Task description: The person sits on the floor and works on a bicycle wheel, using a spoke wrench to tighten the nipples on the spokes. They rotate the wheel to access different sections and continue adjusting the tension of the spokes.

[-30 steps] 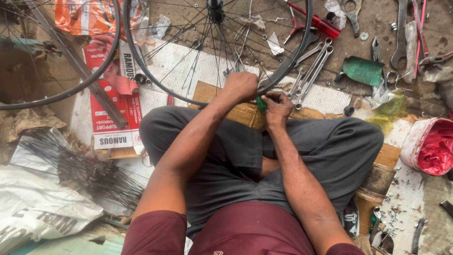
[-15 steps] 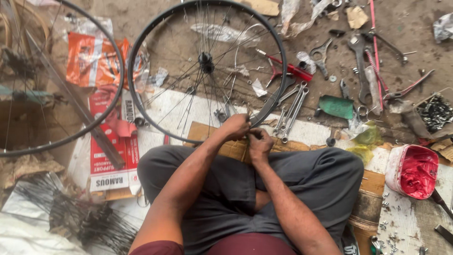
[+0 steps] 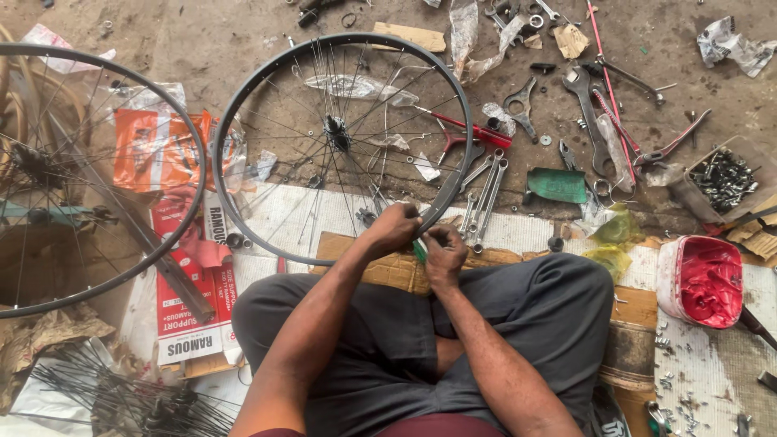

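Green-handled tool (image 3: 420,250) mostly hidden, clamped in right hand (image 3: 444,253); left hand (image 3: 394,229) closed on bicycle wheel rim (image 3: 243,105) beside it

Both forearms reach forward over the crossed legs and meet close together, the left hand (image 3: 394,229) curled into a loose fist, the right hand (image 3: 444,252) just beside it with fingers bent and pinched inward.

wheel (image 3: 344,146) shown whole now, hands (image 3: 421,239) lower on rim

Spanners (image 3: 484,201), a red tub (image 3: 701,281) and a second wheel (image 3: 77,174) lie around
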